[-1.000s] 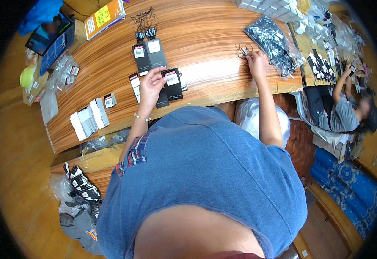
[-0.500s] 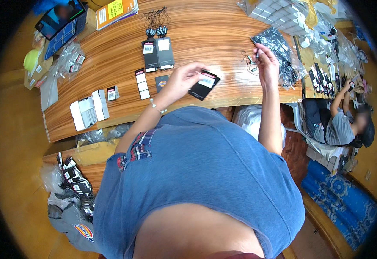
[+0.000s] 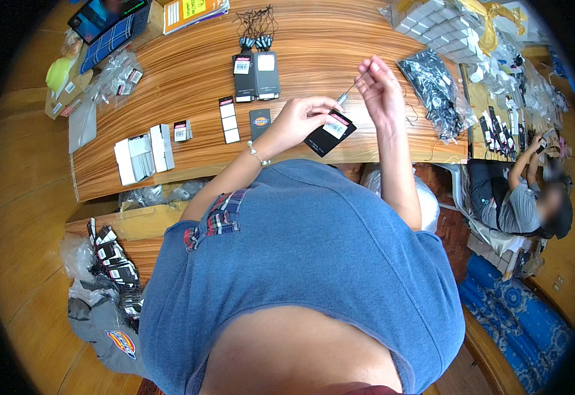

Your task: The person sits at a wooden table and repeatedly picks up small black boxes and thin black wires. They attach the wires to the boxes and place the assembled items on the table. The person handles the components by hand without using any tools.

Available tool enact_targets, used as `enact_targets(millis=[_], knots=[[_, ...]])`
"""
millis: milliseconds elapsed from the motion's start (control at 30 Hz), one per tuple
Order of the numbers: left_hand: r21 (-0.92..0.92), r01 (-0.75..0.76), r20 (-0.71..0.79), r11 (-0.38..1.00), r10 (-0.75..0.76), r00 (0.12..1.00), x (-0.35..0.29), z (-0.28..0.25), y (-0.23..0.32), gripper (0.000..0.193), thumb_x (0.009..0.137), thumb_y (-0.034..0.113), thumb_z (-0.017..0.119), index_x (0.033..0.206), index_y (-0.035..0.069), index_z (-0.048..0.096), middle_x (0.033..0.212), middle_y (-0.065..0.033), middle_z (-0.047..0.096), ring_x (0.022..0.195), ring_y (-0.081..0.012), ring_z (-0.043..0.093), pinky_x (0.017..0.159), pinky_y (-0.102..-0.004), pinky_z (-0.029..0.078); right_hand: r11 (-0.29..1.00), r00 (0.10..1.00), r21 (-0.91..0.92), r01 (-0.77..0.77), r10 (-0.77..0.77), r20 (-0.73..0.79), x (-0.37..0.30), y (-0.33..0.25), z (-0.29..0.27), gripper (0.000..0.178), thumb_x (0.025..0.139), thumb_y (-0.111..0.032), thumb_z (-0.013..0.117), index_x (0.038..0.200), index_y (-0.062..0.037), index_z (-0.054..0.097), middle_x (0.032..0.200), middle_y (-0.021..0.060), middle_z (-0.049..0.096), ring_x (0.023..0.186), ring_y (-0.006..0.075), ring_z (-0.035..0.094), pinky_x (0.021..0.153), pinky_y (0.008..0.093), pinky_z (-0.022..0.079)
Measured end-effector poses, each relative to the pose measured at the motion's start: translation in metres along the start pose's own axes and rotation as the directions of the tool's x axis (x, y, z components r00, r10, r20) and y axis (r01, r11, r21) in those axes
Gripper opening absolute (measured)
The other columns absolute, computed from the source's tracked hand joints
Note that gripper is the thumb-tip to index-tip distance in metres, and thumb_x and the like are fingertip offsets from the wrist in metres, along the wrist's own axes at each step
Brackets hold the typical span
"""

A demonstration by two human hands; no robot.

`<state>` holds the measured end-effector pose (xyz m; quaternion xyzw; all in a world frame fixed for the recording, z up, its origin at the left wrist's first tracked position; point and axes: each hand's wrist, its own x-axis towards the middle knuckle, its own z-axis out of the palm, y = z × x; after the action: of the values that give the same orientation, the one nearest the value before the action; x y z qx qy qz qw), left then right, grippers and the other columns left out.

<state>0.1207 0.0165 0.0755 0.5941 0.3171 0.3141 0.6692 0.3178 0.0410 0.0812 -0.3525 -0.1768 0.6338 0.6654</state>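
Pinched in my left hand are black hang tags with a pink strip and a white barcode sticker, tilted above the table's near edge. My right hand is closed at the fingertips on a dark hang tag string. The string runs taut down to a small grey plug at the tags' top edge. Whether the string passes through the tags' hole is too small to tell. Just left of my left hand lies a dark tag with a coloured emblem, next to a strip of white labels.
Two stacks of dark tags lie beyond, with bundled strings behind. A bag of black strings is on the right. At left stand a white box of cards and a small label stack. A person sits far right.
My right hand has moved left and pulled a string up beside the tags. My left hand has shifted slightly right, still holding the tags.
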Motion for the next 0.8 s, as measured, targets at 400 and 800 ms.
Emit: enact_targets(millis=[400,800], knots=[[0.133,-0.073,-0.373,0.988,0.118,0.92,-0.009,-0.029,0.025,0.023,0.08,-0.001,0.061,0.103,0.002,0.06,0.106,-0.0074,0.061,0.089,-0.0129,0.061,0.079,-0.0232,0.05,0.948,0.951,-0.272,0.166,-0.081,0.297,-0.017,-0.01,0.041,0.015,0.084,-0.003,0.05,0.1,-0.0036,0.05,0.071,0.0026,0.053,0.059,0.0083,0.044,0.055,0.0213,0.035],[0.149,-0.214,-0.457,0.966,0.259,0.851,-0.007,-0.03,0.031,0.02,0.078,-0.003,0.062,0.098,0.001,0.062,0.089,-0.0073,0.066,0.079,-0.0125,0.064,0.071,-0.023,0.053,0.601,0.924,-0.71,0.365,-0.141,0.355,-0.046,0.04,0.061,0.016,0.08,0.003,0.054,0.093,-0.0025,0.046,0.063,-0.0016,0.05,0.057,0.0026,0.043,0.05,0.0188,0.035]])
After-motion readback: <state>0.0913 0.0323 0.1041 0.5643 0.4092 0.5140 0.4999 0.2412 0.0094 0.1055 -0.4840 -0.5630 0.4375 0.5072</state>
